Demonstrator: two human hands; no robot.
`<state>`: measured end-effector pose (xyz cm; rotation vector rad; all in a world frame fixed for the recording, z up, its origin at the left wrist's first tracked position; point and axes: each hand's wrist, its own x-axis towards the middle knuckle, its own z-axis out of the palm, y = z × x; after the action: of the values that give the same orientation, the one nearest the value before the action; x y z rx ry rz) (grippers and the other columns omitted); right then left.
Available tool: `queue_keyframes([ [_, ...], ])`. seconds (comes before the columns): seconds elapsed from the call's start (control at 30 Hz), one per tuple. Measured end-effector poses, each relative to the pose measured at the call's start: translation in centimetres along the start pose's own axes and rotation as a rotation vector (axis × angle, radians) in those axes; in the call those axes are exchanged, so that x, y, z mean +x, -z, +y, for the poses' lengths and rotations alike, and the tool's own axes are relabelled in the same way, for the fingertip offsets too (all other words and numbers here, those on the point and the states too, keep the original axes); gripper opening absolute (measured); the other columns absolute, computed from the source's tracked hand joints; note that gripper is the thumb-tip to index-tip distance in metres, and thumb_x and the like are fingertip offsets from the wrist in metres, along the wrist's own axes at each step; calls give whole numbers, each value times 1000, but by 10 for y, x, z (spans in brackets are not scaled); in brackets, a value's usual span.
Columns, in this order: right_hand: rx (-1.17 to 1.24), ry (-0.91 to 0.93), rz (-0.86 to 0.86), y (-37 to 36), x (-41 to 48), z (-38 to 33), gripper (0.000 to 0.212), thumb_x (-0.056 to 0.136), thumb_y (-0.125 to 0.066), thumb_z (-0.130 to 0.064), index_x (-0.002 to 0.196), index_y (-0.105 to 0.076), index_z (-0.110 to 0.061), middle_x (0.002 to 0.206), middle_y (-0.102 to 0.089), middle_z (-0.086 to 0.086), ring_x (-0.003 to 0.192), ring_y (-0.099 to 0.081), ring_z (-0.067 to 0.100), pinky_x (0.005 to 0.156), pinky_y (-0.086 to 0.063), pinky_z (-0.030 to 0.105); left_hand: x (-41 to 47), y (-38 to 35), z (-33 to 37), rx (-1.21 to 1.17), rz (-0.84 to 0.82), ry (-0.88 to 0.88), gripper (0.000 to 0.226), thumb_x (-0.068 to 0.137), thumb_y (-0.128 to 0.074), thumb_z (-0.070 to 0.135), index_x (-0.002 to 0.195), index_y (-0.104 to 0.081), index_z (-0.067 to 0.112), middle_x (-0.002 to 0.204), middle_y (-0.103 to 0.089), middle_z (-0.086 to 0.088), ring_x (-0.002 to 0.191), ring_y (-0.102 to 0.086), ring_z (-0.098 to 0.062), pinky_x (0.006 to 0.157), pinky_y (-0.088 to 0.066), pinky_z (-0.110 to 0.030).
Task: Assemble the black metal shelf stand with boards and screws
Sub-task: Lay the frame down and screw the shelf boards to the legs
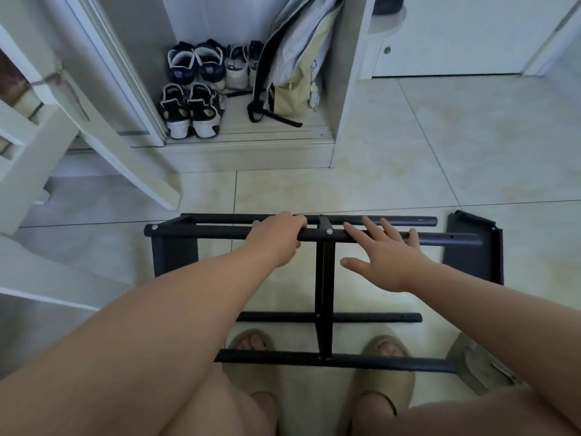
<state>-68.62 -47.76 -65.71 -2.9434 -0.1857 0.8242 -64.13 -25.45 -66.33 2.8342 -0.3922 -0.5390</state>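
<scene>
My left hand grips the top bar, which runs left to right; my open right hand is nearer its free end and the loose panel.

Nothing legible here: no lettering, label or number shows on the black frame, and the marks on the shoes are too blurred to read.

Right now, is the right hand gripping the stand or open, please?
Open: right hand has fingers spread straight across the top bar.
</scene>
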Motion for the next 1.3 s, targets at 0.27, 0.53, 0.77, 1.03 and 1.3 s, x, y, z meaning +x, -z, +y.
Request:
queue_keyframes([
  [0.27, 73, -8, 158, -5, 123, 0, 77, 88, -7, -79, 157, 4, -47, 168, 15, -8, 154, 20, 23, 120, 9, 63, 97, -25, -39, 73, 178, 119, 20, 104, -46, 23, 119, -54, 33, 116, -56, 3, 109, -49, -28, 99, -32, -56],
  [0.53, 99, 17, 167, -8, 250, 10, 86, 82, 0, -82, 158, 6, -45, 168, 18, -5, 152, 25, 26, 121, 13, 58, 205, -49, -83, 106, 264, 158, 28, 100, -52, 13, 117, -54, 35, 110, -57, 2, 106, -50, -30, 93, -35, -53],
  [0.77, 168, 32, 155, -17, 292, 15, 75, 94, -12, -76, 160, 0, -42, 169, 14, -5, 153, 22, 25, 124, 10, 51, 245, -68, -101, 91, 293, 131, 30, 99, -51, 11, 122, -56, 30, 114, -58, -1, 106, -51, -29, 90, -34, -44],
  [1.03, 225, 27, 200, -18, 221, 24, 74, 93, -15, -76, 158, -3, -45, 169, 12, -8, 154, 20, 22, 124, 8, 49, 194, -58, -49, 31, 240, 38, 53, 100, -48, 40, 150, -36, 31, 160, -31, 0, 147, -23, -26, 119, -18, -55],
  [1.3, 148, -41, 157, -23, 80, 77, 84, 83, -5, -80, 158, 5, -44, 168, 15, -9, 154, 19, 21, 125, 3, 49, 115, -57, 30, 144, -77, -103, 66, 101, -36, 57, 157, -5, 42, 168, 3, 1, 154, 8, -29, 121, -1, -60],
])
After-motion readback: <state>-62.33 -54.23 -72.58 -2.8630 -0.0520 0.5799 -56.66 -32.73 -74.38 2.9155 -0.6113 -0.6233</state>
